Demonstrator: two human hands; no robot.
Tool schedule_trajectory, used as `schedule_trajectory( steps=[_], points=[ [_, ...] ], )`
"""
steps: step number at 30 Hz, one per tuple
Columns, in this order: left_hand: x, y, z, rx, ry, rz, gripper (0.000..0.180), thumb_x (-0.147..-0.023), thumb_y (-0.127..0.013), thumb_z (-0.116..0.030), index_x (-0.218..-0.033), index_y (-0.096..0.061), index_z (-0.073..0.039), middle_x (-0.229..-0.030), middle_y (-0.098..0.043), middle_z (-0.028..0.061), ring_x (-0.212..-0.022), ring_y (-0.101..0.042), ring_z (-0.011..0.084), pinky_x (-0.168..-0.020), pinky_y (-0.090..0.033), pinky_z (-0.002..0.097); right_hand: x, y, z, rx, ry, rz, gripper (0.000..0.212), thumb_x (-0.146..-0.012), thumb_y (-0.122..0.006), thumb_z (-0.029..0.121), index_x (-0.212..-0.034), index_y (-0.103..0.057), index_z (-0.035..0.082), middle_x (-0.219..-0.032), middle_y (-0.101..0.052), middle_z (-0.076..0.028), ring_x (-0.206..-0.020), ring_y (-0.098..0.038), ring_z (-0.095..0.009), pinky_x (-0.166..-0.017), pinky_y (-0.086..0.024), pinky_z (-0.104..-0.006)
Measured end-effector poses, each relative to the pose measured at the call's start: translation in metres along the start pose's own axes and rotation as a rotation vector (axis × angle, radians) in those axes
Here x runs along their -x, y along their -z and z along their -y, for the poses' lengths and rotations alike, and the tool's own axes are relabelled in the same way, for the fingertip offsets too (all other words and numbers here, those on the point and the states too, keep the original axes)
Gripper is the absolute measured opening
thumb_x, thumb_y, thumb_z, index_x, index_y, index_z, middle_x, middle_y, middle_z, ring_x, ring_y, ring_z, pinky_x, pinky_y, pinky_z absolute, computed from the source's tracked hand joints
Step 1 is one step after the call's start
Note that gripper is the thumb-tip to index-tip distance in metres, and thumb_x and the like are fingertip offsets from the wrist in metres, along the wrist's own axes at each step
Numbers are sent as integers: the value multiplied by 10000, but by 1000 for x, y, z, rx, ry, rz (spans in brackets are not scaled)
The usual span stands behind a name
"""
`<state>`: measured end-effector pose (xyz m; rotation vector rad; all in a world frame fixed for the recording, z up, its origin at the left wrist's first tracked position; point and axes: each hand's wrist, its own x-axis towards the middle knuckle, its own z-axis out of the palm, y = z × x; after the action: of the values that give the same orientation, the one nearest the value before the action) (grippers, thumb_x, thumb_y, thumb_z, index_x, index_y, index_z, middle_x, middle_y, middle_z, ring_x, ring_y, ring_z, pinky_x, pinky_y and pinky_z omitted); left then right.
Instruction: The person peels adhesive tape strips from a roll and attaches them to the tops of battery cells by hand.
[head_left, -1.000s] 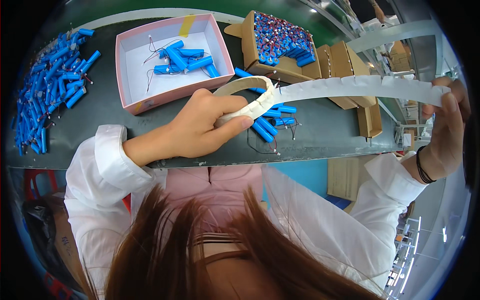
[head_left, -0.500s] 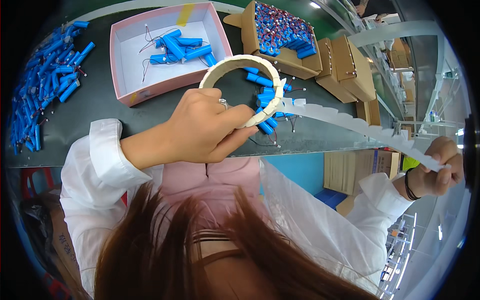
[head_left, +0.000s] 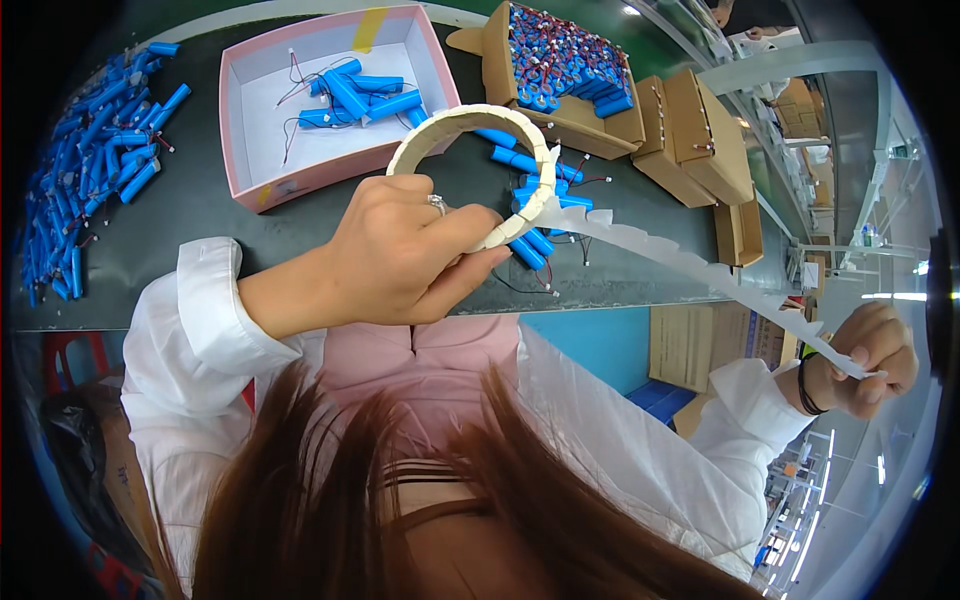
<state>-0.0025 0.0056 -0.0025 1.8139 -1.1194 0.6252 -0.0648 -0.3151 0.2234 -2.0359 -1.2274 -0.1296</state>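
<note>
Left grip (head_left: pixel 390 255) clasping ring (head_left: pixel 546 183), right (head_left: pixel 868 360) pinching strip (head_left: pixel 690 263)

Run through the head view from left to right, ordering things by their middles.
Heap of blue wired cylinders, pink-walled open box with white interior, cream ring-shaped roll, brown cardboard carton holding upright blue cylinders, small open brown cardboard box, bare right hand.

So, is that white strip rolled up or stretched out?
Stretched out: the white strip runs from the cream roll in the left hand to the right hand, with no coils showing along it.
</note>
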Motion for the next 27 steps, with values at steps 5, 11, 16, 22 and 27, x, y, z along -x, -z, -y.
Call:
schedule_trajectory(
  steps=[5,11,16,22,27],
  points=[
    [-1,1,-2,-4,2,-10,166,-689,-643,-142,-639,-499,-78,-400,-384,9,-339,-285,190,-372,-242,298,-3,5,5,-62,-7,117,159,-748,-626,143,-707,-504,49,-852,-588,-110,-456,-555,-154,-386,-438,-205],
    [-1,0,-1,-14,3,1,162,-672,-657,-141,-651,-508,-79,-406,-398,-1,-340,-292,184,-372,-245,292,-9,13,10,-97,-18,312,165,-732,-644,122,-694,-502,47,-918,-562,-105,-481,-575,-176,-404,-475,-226],
    [-1,-1,-1,13,16,-9,142,-662,-664,-130,-685,-535,-75,-411,-410,-9,-341,-307,174,-371,-254,283,0,0,14,5,27,188,159,-733,-583,150,-623,-476,109,-710,-560,-39,-478,-493,-70,-421,-384,-172],
    [-2,-2,-1,41,16,-1,131,-673,-657,-127,-686,-541,-69,-410,-416,-9,-332,-333,174,-365,-263,284,5,-3,16,-77,37,175,143,-729,-602,169,-629,-508,129,-724,-579,-23,-476,-496,-75,-436,-387,-175],
    [-3,0,-4,69,41,13,120,-687,-647,-124,-684,-543,-64,-406,-419,-5,-324,-357,178,-367,-277,282,5,-11,18,-48,43,154,148,-725,-602,165,-623,-502,126,-744,-587,-19,-477,-509,-74,-444,-402,-172]
  ],
)
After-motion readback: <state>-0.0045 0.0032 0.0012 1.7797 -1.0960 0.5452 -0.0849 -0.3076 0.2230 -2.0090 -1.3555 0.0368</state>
